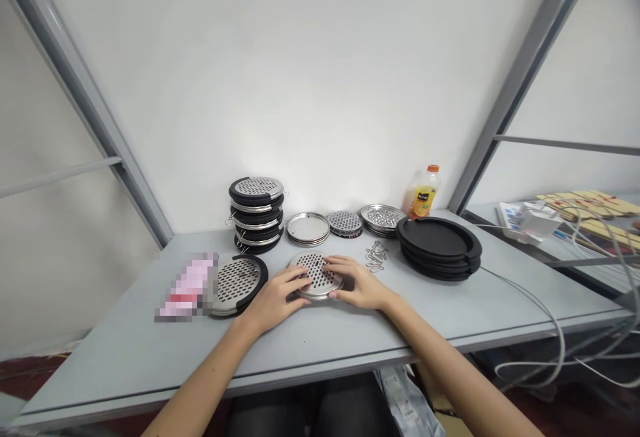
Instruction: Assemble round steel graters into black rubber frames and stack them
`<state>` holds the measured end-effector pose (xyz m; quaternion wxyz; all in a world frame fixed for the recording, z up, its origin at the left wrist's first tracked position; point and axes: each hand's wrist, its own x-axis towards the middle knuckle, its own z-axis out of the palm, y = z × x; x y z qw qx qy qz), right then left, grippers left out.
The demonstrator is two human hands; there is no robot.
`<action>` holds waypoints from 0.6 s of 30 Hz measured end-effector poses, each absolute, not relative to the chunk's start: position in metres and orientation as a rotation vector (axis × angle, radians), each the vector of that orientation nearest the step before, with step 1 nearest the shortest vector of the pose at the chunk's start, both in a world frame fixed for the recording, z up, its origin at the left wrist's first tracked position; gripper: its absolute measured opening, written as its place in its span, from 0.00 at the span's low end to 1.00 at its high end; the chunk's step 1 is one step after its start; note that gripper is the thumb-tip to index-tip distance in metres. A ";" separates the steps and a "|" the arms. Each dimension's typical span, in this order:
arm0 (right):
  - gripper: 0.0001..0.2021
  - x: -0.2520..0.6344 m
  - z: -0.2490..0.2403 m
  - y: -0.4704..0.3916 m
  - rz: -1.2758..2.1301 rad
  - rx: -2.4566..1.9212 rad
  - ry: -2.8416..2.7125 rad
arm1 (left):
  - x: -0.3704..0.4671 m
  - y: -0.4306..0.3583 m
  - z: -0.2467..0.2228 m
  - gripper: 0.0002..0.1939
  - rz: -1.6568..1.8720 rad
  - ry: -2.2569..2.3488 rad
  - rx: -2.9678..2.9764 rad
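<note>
At the middle of the table, a round perforated metal disc [316, 266] with a shiny rim lies flat. My left hand [277, 298] grips its left side, fingertips on the top and thumb at the near edge. From the right, my right hand [361, 284] holds the same disc, fingers over the top and thumb against the front rim. Left of my left hand lies another perforated disc [235, 284] partly edged by a black sleeve. A small heap of metal hooks [376, 256] is beyond my right hand.
Along the wall stand a stack of black-edged discs [258, 188], plain metal dishes [308, 228], perforated plates [344, 222] and rimmed plates [383, 216]. Black round holders [440, 240] and a juice bottle [424, 196] are at right. Cables [543, 300] hang by the right edge; a blurred pink item [193, 284] lies left.
</note>
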<state>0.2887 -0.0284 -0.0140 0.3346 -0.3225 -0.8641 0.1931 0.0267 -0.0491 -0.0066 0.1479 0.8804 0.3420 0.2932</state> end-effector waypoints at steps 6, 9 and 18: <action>0.35 0.286 -0.019 -0.028 0.466 -0.901 -2.302 | 0.028 -0.056 -0.002 0.34 0.711 0.972 2.478; 0.32 0.289 -0.021 -0.026 0.451 -0.882 -2.298 | 0.029 -0.057 0.002 0.41 0.713 0.959 2.439; 0.28 0.263 -0.015 0.004 0.262 -1.053 -2.214 | 0.067 -0.020 -0.011 0.36 0.801 1.526 2.334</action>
